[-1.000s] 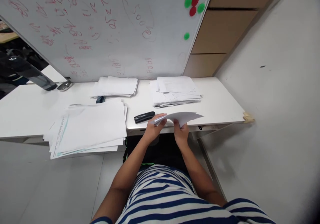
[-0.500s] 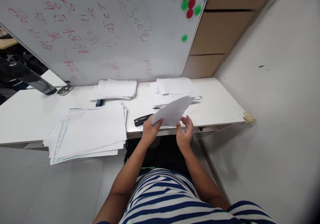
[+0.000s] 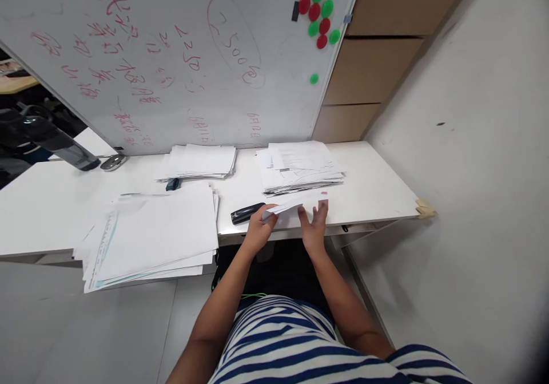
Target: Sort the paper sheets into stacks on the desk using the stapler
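In the head view my left hand is closed on the left end of some white paper, thumb on top. The paper is tipped nearly edge-on above the table's front edge. My right hand is at the paper's right end, its thumb and fingers apart; its fingertips seem to touch the sheet. A small pink mark shows at the paper's far right corner. Just left of my left hand lies a black stapler. Behind the held paper sits a stack of printed sheets.
A large paper stack overhangs the table's front edge at left. Behind it are a smaller stack, a small dark object, a mouse and a bottle. A whiteboard rises behind; a wall stands right.
The held paper has gone from raised and tilted up to lower and nearly flat, uncovering the printed stack behind. The camera view has tipped slightly upward.
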The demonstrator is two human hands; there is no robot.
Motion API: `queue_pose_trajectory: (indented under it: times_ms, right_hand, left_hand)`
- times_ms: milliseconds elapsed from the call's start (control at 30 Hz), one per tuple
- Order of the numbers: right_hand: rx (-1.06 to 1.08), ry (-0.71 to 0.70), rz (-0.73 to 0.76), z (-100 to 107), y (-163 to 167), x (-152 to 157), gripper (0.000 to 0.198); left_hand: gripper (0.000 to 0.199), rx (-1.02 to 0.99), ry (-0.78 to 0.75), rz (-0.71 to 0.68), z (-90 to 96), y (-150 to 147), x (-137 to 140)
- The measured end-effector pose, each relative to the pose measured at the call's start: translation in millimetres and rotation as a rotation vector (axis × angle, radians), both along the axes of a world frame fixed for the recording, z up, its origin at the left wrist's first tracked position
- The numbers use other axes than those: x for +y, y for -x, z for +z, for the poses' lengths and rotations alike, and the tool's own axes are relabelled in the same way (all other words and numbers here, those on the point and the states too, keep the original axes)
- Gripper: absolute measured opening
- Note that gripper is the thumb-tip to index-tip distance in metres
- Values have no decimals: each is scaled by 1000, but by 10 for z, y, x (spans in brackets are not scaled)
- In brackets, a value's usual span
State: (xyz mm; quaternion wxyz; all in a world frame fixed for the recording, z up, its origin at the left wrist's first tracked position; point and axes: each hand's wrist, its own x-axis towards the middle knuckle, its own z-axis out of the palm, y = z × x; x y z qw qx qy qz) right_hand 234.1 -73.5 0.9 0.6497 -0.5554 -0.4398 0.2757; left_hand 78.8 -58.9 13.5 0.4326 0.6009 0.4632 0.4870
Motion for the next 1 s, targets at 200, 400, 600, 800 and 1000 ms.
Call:
queue_pose_trajectory:
  times_ms: [200,400,600,800,1000]
  right_hand:
    - [1,28,144,-18,-62,3,63]
    - [49,71,-23,-68,-119,-250,74]
    - [455,244,156,-251,32,-667,59]
    - [498,310,-20,-522,-228,-642,50]
    - [408,390,-114,-625,-788,-652,47]
  left_hand:
    - [35,-123,99,6,4,67,25]
    - [46,-594,486,58,60,-141,-110]
    - [49,-601,572,48,-60,-539,-324]
    - [66,-187,264,-54,17,-512,-441]
    - [66,638,-164,212,109,121,-150]
